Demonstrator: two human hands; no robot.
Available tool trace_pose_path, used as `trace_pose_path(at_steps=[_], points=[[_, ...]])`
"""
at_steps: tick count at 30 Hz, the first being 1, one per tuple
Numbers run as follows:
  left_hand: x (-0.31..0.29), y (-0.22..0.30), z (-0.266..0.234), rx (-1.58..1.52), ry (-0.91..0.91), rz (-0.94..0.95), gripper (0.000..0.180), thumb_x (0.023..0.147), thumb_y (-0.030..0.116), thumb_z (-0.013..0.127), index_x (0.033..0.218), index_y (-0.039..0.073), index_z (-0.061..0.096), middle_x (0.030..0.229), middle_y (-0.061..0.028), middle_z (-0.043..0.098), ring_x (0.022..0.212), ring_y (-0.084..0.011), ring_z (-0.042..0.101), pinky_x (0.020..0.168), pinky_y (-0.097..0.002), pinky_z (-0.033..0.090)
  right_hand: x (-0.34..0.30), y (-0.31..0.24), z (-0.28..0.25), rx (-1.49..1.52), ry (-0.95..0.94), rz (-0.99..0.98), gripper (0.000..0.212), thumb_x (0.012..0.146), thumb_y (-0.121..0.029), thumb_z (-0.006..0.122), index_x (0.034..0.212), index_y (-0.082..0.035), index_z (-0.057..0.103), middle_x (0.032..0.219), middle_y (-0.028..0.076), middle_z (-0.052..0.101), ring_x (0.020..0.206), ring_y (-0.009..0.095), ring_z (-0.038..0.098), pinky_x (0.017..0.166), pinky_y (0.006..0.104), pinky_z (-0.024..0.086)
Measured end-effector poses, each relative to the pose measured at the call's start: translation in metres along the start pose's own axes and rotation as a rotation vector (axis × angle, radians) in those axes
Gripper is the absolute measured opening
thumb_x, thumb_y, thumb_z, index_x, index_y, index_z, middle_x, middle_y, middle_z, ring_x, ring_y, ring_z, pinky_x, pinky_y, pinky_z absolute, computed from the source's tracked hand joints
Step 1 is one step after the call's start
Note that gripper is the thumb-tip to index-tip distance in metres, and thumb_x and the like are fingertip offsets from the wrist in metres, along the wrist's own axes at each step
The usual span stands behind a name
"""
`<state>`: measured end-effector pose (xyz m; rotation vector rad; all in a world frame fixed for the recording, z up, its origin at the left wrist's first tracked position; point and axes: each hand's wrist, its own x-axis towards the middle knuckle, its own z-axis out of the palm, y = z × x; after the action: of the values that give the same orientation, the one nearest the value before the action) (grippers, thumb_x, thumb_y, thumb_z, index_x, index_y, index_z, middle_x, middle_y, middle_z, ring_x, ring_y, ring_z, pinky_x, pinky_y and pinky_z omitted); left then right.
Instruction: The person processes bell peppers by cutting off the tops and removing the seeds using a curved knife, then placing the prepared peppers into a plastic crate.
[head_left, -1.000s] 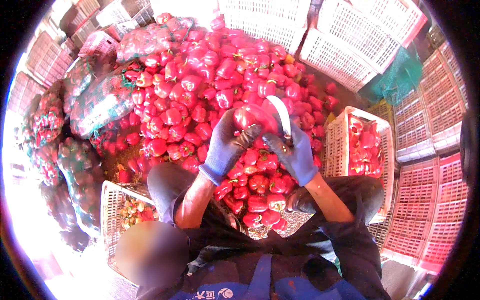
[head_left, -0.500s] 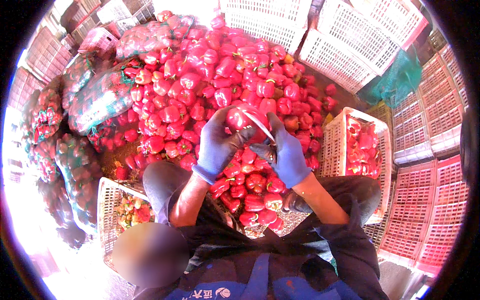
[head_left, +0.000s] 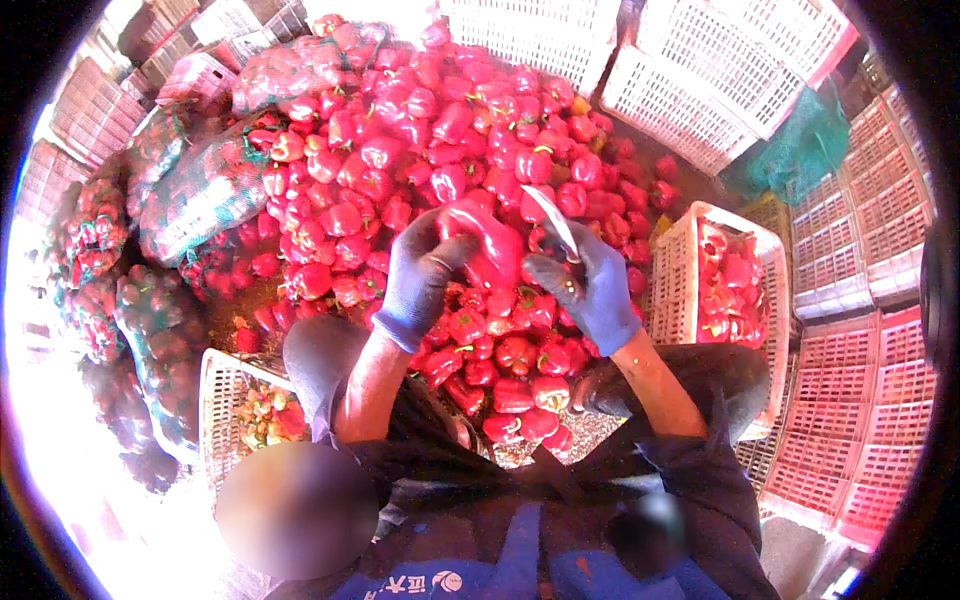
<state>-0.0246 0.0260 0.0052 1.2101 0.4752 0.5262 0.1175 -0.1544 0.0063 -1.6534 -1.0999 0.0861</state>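
In a dark-palmed blue glove, my left hand is closed round a red bell pepper held above a large heap of peppers. My right hand, gloved alike, grips a knife whose pale blade points up and to the left. Blade and held pepper are a short way apart. Beneath my hands and between my knees lie more red bell peppers at the near end of the heap.
A crate of red pepper pieces stands right of my knee. At my left, another crate holds pale-green and red scraps. Filled mesh sacks line the left side. White crates stand far right, stacked reddish crates nearer right.
My right hand and the knife have moved right, away from the pepper, and the blade now points up. The left hand still holds the pepper, turned and slightly left.
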Motion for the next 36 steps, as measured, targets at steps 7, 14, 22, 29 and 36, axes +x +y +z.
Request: trace_pose_path(at_steps=[7,14,22,29,36], points=[[-0.009,-0.006,0.016,0.202,-0.279,-0.026,0.064,0.075,-0.001,0.063,0.139,-0.003,0.056,0.123,-0.0101,0.068,0.113,-0.0168,0.064,0.099,-0.0325,0.052,0.004,-0.017,-0.005,0.037,-0.283,0.055,0.057,0.086,-0.032,0.083,0.131,-0.002,0.064,0.103,0.014,0.074,0.089,0.025,0.072,0.080,0.0379,0.056],[-0.006,-0.007,0.010,0.198,-0.370,0.066,0.068,0.077,-0.006,0.064,0.144,-0.005,0.052,0.123,-0.0098,0.067,0.107,-0.0127,0.063,0.093,-0.0271,0.051,0.001,-0.012,-0.015,0.598,-0.271,0.471,0.038,0.090,-0.017,0.080,0.124,-0.002,0.069,0.105,-0.001,0.072,0.096,0.006,0.063,0.085,0.0267,0.053],[-0.004,-0.025,0.019,0.162,-0.069,-0.069,0.076,0.091,0.045,0.079,0.144,-0.002,0.050,0.114,-0.0087,0.066,0.100,-0.0167,0.067,0.075,-0.0326,0.058,-0.001,0.013,-0.001,0.290,0.072,0.322,0.038,0.090,-0.021,0.081,0.118,0.001,0.068,0.102,0.005,0.073,0.090,0.011,0.065,0.080,0.0301,0.055],[-0.016,-0.059,0.039,-0.325,-0.093,-0.307,0.042,0.102,0.044,0.064,0.123,0.008,0.062,0.108,-0.0031,0.069,0.094,-0.0171,0.069,0.073,-0.0325,0.058,-0.008,-0.009,0.013,0.053,0.117,0.070,0.041,0.086,-0.017,0.081,0.119,0.003,0.065,0.096,0.012,0.074,0.091,0.016,0.071,0.081,0.0322,0.057],[-0.006,-0.060,0.031,0.131,-0.311,-0.145,0.064,0.093,0.011,0.075,0.149,0.009,0.045,0.115,-0.0041,0.070,0.092,-0.0158,0.070,0.071,-0.0300,0.057,-0.001,0.006,-0.005,0.033,0.168,0.106,0.032,0.086,-0.014,0.077,0.111,0.003,0.069,0.090,0.014,0.074,0.084,0.018,0.073,0.078,0.0334,0.057]])
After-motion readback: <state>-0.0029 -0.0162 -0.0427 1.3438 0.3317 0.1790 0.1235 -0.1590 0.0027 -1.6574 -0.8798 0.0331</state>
